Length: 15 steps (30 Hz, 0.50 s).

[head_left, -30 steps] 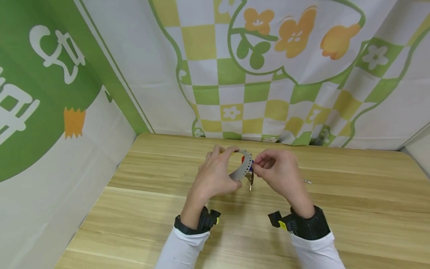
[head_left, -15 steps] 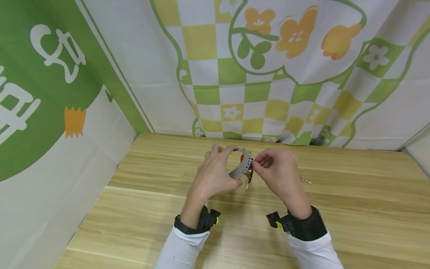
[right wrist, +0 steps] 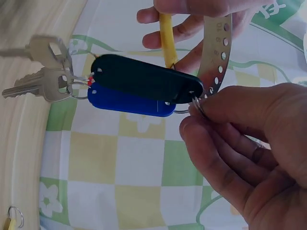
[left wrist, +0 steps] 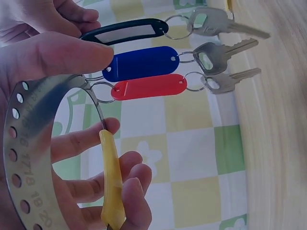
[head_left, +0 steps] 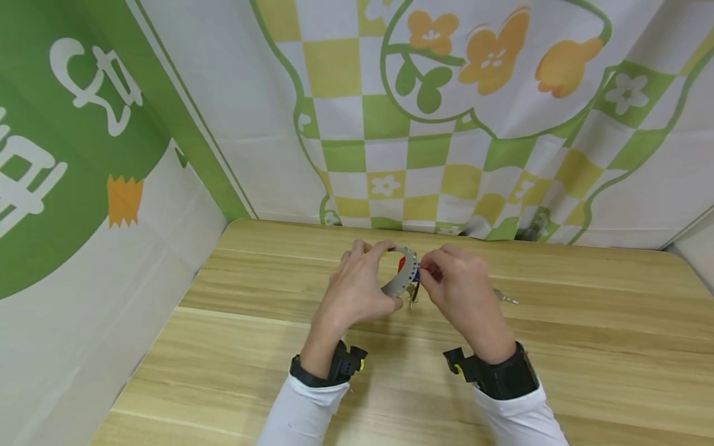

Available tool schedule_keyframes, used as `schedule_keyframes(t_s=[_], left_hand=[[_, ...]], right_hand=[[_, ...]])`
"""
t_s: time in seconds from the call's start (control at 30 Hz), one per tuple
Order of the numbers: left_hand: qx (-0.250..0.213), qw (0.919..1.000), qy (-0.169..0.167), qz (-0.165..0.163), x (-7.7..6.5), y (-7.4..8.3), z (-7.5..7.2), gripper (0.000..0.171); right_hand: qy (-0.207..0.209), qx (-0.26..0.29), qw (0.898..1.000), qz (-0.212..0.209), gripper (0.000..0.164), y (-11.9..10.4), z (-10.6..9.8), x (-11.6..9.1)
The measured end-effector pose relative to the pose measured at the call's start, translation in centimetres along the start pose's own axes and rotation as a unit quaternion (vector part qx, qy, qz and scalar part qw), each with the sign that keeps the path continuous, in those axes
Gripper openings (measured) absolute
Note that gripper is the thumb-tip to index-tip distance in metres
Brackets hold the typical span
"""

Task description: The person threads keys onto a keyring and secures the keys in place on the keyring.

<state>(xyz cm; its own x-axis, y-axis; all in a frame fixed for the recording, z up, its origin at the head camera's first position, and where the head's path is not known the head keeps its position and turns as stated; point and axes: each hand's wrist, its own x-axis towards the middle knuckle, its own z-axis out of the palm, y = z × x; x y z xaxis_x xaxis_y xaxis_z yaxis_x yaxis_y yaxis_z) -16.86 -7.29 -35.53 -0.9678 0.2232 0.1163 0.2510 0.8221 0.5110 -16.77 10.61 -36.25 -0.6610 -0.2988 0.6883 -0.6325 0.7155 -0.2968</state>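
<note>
My left hand (head_left: 357,288) grips a large metal key hoop (head_left: 403,280) with numbered holes along its band. A yellow sleeve (left wrist: 112,177) covers part of the hoop, and left fingers lie around it. Blue (left wrist: 144,62) and red (left wrist: 149,87) key tags hang from the hoop by split rings, each with a silver key (left wrist: 213,55). Beside the hoop my right hand (head_left: 463,288) pinches the split ring (right wrist: 199,108) of a black key tag (right wrist: 144,78), between thumb and index finger. Whether this ring passes through a hole is hidden by the fingertips.
Another key (head_left: 506,298) lies on the wooden table (head_left: 234,347), right of my right hand. At the lower left of the right wrist view is a small ring (right wrist: 16,215) with something yellow. A patterned curtain (head_left: 385,155) hangs behind the table.
My right hand has shifted slightly, its fingers turning at the hoop. The hanging tags and keys have swung a little; the key on the table shows more. My left hand stays nearly still.
</note>
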Motion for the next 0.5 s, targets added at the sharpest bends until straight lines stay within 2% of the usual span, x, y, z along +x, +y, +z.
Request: schedule_keyframes(t_s=[0.2, 0.3, 0.4, 0.5], left_hand=[[0.005, 1.0000, -0.003, -0.001, 0.05, -0.04, 0.08, 0.084], [0.008, 1.0000, -0.004, -0.002, 0.06, -0.03, 0.07, 0.084], [0.006, 1.0000, 0.000, -0.005, 0.03, 0.02, 0.06, 0.086], [0.000, 1.0000, 0.005, -0.006, 0.01, 0.08, 0.05, 0.087]], right_hand=[[0.006, -0.010, 0.999, -0.039, 0.005, 0.06, 0.08, 0.04], [0.001, -0.001, 0.999, -0.044, 0.006, 0.18, 0.12, 0.08], [-0.007, 0.019, 1.000, -0.014, 0.005, 0.28, 0.08, 0.03], [-0.007, 0.037, 0.999, 0.039, 0.006, 0.28, -0.06, 0.00]])
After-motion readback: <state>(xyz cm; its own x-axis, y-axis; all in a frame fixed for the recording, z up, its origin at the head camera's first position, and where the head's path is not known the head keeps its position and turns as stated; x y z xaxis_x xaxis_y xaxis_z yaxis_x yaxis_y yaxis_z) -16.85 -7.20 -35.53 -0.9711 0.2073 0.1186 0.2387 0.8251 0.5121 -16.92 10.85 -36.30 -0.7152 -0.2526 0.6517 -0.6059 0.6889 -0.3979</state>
